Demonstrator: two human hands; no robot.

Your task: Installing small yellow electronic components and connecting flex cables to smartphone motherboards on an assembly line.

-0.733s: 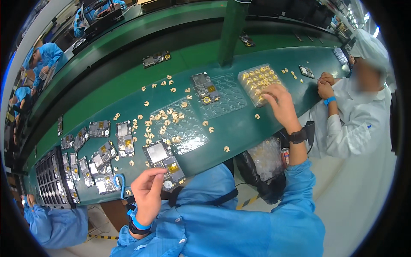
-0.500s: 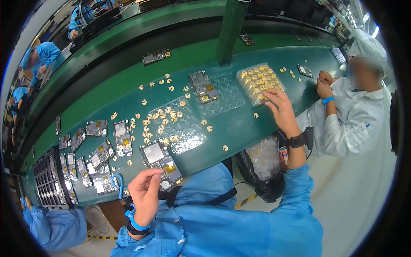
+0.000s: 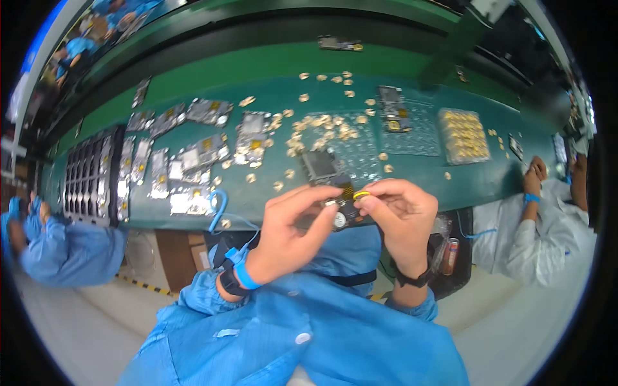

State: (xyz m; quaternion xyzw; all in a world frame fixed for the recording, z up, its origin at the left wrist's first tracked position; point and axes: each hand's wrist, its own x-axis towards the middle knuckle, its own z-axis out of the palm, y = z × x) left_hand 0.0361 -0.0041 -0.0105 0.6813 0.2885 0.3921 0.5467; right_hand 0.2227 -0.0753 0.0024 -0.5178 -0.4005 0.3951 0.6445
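Observation:
My right hand [image 3: 404,215] pinches a small round part with a yellow rim [image 3: 362,194] between thumb and fingertips, above the lower end of a circuit board [image 3: 322,165]. The board is dark, with a large grey square on its upper half and a white round spot near its bottom. My left hand [image 3: 295,225] is at the board's left edge, thumb and index finger apart; whether they touch the board I cannot tell. Farther right on the bench lies a clear tray of round yellow parts [image 3: 463,136].
Small tan C-shaped pieces [image 3: 325,128] lie on and around a clear plastic sheet [image 3: 367,151]. More boards [image 3: 206,149] and a black rack [image 3: 90,177] stand at left. A blue wrist cord [image 3: 219,209] crosses the bench edge. A person in white sits at right; others work at left.
My right hand has come from the tray of yellow parts to the board, now holding a round part. My left thumb and index finger have parted beside the board. The view has turned.

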